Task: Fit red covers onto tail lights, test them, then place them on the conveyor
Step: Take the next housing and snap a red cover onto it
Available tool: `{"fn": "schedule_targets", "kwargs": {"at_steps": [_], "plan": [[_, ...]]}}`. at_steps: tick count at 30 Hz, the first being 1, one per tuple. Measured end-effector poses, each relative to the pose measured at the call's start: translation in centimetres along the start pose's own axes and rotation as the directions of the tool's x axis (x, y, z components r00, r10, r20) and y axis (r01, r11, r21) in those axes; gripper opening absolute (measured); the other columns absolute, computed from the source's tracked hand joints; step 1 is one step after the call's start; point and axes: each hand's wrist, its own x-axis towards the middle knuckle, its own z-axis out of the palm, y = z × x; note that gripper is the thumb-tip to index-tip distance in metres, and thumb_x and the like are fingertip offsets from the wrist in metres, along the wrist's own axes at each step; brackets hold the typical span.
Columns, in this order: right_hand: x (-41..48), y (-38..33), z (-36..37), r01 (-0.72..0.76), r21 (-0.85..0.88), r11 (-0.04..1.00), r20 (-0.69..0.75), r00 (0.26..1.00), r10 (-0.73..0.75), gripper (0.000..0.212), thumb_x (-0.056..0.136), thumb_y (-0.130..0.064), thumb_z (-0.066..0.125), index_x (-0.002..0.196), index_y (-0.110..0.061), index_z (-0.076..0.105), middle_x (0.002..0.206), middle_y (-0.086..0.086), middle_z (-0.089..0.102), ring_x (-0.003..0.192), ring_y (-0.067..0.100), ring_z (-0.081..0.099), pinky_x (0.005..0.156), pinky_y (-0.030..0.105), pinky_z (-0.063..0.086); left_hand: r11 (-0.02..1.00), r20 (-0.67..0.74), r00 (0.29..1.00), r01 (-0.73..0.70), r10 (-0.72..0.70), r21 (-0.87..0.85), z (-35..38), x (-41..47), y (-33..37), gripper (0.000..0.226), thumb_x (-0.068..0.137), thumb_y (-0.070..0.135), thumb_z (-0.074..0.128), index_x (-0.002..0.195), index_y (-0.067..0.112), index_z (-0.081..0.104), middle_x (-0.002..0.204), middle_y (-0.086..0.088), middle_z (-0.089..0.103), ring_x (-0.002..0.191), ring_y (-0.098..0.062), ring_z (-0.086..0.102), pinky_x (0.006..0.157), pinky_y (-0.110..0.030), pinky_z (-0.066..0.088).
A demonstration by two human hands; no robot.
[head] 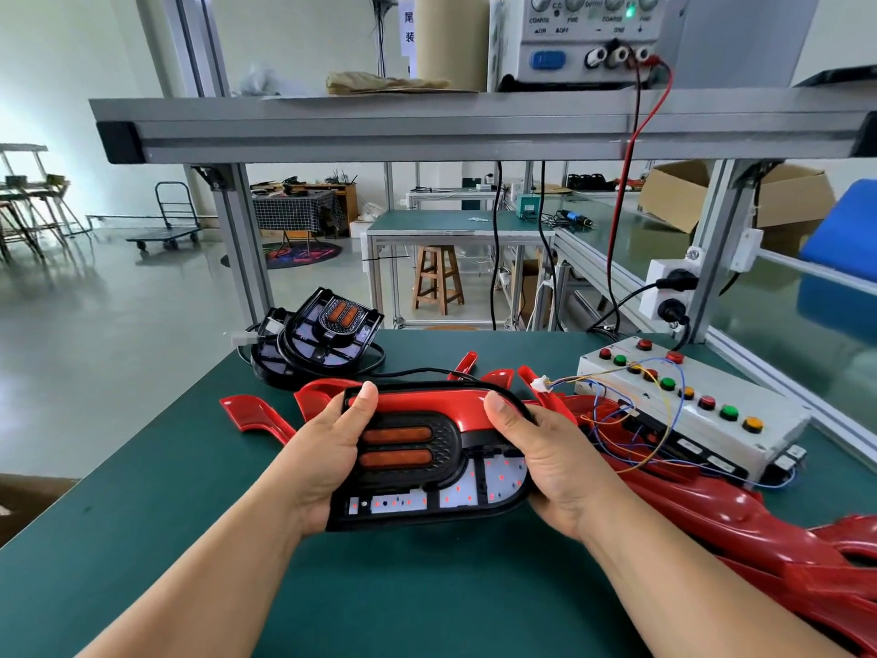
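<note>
I hold a black tail light (417, 472) above the green table (379, 586), its two orange lenses facing me and small red LEDs showing on its white boards. A red cover (427, 402) lies along its far edge. My left hand (327, 448) grips the left end, thumb on the cover. My right hand (550, 458) grips the right end, thumb pressing the cover's right corner. More loose red covers (251, 413) lie behind and to the right.
Two more black tail lights (322, 339) with cables sit at the table's back left. A white test box (688, 410) with coloured buttons and loose wires stands at the right. The conveyor (664, 239) runs beyond the frame posts. A power supply (579, 40) sits on the shelf.
</note>
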Motion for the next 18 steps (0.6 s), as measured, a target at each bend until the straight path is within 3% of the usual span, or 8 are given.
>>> {"fn": "schedule_targets", "kwargs": {"at_steps": [4,6,8,10,12,15,16,18], "plan": [[-0.8,-0.8,0.9,0.015,-0.237,0.971,-0.067,0.997,-0.032,0.092,0.060,-0.076,0.068,0.101,0.006,0.064,0.101,0.021,0.071,0.099,0.035,0.067,0.103,0.054,0.044,0.999,0.008,0.999,0.050,-0.050,-0.008,-0.4,0.1,0.1,0.056,0.084,0.055,0.055,0.121,0.013,0.058,0.104,-0.022,0.073,0.089,-0.039,0.072,0.063,-0.050,0.058],[-0.9,-1.1,0.7,-0.013,-0.437,0.899,-0.124,0.991,-0.046,0.101,0.060,-0.094,0.046,0.079,0.005,0.054,0.077,0.018,0.061,0.076,0.029,0.060,0.094,0.046,0.047,0.999,-0.018,0.999,0.048,-0.048,-0.022,-0.5,0.1,0.2,0.056,0.086,0.054,0.054,0.121,0.011,0.058,0.102,-0.021,0.073,0.087,-0.037,0.073,0.061,-0.048,0.059],[-0.9,-1.7,0.2,-0.071,-0.559,0.826,-0.219,0.974,-0.064,0.075,0.078,-0.085,0.032,0.057,-0.013,0.040,0.053,0.000,0.043,0.052,0.012,0.047,0.066,0.031,0.046,0.998,-0.067,0.997,0.034,-0.037,-0.045,-0.7,0.2,0.4,0.052,0.093,0.052,0.050,0.120,0.008,0.059,0.100,-0.020,0.074,0.084,-0.034,0.074,0.058,-0.045,0.059],[-0.6,-2.7,-0.8,-0.124,-0.604,0.787,-0.291,0.954,-0.073,0.058,0.097,-0.055,0.038,0.061,-0.012,0.051,0.054,-0.003,0.054,0.045,0.010,0.055,0.048,0.024,0.047,0.996,-0.111,0.993,0.038,-0.047,-0.085,-1.0,0.3,0.7,0.053,0.095,0.052,0.048,0.116,0.006,0.062,0.098,-0.020,0.074,0.081,-0.032,0.074,0.055,-0.044,0.058],[-0.6,-3.9,-2.0,-0.172,-0.734,0.657,-0.304,0.948,-0.092,0.042,0.100,-0.031,0.047,0.072,-0.005,0.062,0.068,0.010,0.068,0.054,0.019,0.066,0.051,0.024,0.052,0.990,-0.137,0.988,0.050,-0.068,-0.136,-1.3,0.3,0.9,0.057,0.094,0.055,0.046,0.111,0.005,0.066,0.098,-0.019,0.074,0.080,-0.032,0.074,0.054,-0.045,0.058],[-1.5,-5.4,-3.6,-0.240,-0.949,0.203,-0.272,0.951,-0.147,0.034,0.097,-0.026,0.050,0.080,-0.003,0.069,0.083,0.013,0.071,0.078,0.025,0.068,0.073,0.032,0.052,0.984,-0.145,0.987,0.051,-0.076,-0.172,-1.4,0.6,1.1,0.067,0.094,0.059,0.040,0.095,0.003,0.076,0.096,-0.016,0.075,0.078,-0.027,0.075,0.051,-0.041,0.058],[-1.9,-5.7,-3.9,-0.245,-0.963,0.109,-0.260,0.953,-0.155,0.031,0.096,-0.024,0.051,0.083,-0.005,0.072,0.086,0.011,0.071,0.083,0.025,0.066,0.074,0.032,0.050,0.982,-0.137,0.987,0.055,-0.080,-0.183,-1.4,0.8,1.0,0.071,0.094,0.060,0.038,0.085,0.003,0.079,0.095,-0.016,0.076,0.077,-0.025,0.075,0.050,-0.040,0.058],[-2.5,-6.1,-4.3,-0.226,-0.971,0.079,-0.236,0.959,-0.156,0.024,0.093,-0.021,0.055,0.084,-0.010,0.074,0.083,0.001,0.072,0.084,0.020,0.065,0.072,0.030,0.049,0.978,-0.122,0.989,0.062,-0.088,-0.199,-1.4,1.0,1.0,0.075,0.095,0.060,0.036,0.073,0.004,0.079,0.092,-0.016,0.076,0.075,-0.025,0.075,0.049,-0.039,0.058]]}}
